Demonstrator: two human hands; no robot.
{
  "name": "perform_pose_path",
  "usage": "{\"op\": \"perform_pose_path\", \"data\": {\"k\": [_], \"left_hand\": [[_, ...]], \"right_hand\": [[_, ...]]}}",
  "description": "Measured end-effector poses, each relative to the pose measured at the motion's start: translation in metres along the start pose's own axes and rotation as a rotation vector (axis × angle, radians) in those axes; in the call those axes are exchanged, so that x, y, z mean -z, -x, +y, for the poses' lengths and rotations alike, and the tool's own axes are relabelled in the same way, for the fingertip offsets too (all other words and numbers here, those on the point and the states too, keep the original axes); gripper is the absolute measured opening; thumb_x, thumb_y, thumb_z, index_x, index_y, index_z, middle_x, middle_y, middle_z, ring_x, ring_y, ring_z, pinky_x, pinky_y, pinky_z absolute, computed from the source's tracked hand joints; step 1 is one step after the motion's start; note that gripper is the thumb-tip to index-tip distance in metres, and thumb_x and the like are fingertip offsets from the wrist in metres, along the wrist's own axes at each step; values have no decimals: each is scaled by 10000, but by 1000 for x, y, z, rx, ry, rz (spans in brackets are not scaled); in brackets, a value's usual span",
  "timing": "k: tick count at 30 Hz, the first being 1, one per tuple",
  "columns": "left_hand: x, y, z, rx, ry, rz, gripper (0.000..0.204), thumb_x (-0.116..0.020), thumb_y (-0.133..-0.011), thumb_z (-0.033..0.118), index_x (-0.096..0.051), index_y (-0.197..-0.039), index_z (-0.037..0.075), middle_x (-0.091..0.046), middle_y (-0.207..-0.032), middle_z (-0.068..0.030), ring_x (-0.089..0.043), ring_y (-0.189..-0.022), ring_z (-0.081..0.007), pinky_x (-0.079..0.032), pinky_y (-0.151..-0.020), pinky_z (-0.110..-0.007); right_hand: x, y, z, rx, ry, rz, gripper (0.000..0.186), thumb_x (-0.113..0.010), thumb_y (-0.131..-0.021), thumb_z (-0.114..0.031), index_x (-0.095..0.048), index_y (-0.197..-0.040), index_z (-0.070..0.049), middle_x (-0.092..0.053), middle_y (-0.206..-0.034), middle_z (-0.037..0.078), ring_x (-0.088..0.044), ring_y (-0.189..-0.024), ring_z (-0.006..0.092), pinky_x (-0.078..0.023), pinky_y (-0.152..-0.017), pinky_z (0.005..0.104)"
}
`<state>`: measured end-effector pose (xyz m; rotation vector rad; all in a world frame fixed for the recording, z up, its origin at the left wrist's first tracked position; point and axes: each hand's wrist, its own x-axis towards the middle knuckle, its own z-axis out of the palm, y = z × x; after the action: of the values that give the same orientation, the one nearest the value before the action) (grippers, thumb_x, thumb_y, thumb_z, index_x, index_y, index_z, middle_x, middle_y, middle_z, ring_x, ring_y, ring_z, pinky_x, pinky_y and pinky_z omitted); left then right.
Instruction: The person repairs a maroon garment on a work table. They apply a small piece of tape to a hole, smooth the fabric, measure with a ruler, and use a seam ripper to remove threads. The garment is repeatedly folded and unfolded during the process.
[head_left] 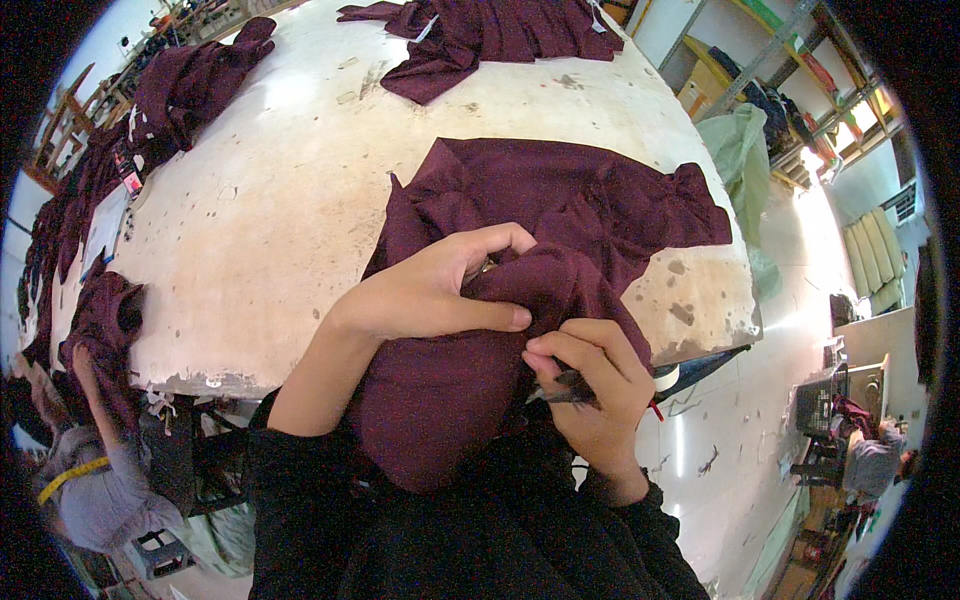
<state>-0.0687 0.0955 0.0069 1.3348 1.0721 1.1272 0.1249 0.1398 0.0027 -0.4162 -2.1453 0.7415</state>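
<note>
A dark maroon garment point(530, 190) lies bunched on the table's near edge, its lower part hanging over toward my lap. My left hand point(430, 285) grips a raised fold of it, thumb on the near side and index finger over the top; the other fingers are hidden behind cloth. Right beside that fold, my right hand point(600, 380) is closed, with thumb and fingertips pinched together at the fabric. A small dark tool point(576, 388) shows inside its curled fingers, too blurred to name for certain. Whatever the fingertips pinch is too small to see.
The pale, stained table point(260, 200) carries more maroon garments point(500, 40) at the far side and a long heap point(190, 100) along the left. At lower left, another person point(100, 490) with a yellow tape measure handles maroon cloth. Shelving point(770, 70) stands far right.
</note>
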Motion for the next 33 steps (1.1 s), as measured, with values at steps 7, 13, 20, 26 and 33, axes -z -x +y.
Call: {"op": "perform_pose_path", "data": {"k": [7,13,20,26,33], "left_hand": [[-1,0,0,-2,-42,46,418,-709,-727,71,-485,-1079,52,-518,-1030,0,-468,-990,-93,-378,-891,-260],[1,4,-6,-41,-89,18,428,-719,-723,83,-484,-1080,55,-518,-1024,0,-473,-989,-101,-378,-893,-260],[5,7,7,52,-23,-36,425,-712,-733,85,-482,-1090,59,-530,-1041,-7,-486,-993,-104,-387,-882,-262],[6,8,4,12,-76,-40,438,-716,-733,95,-479,-1099,56,-536,-1030,-9,-496,-973,-97,-403,-859,-260],[-3,1,11,-30,-296,23,437,-730,-729,131,-487,-1084,51,-543,-998,-15,-503,-960,-101,-407,-851,-259]], "right_hand": [[-3,10,3,270,141,7,423,-653,-471,-22,-641,-893,-53,-605,-882,67,-603,-671,204,-461,-517,289],[-6,-2,28,89,232,158,95,-629,-738,4,-577,-814,-14,-568,-791,92,-571,-711,250,-454,-662,300],[30,-20,57,-503,-22,411,118,-562,-871,-126,-546,-844,-12,-544,-767,61,-533,-734,162,-440,-703,297],[25,-24,46,-323,-76,10,151,-615,-825,-121,-597,-909,3,-622,-810,72,-581,-706,138,-447,-677,262],[34,-30,25,-356,-209,23,134,-632,-800,-85,-554,-736,4,-539,-660,14,-463,-626,65,-371,-577,219]]}}
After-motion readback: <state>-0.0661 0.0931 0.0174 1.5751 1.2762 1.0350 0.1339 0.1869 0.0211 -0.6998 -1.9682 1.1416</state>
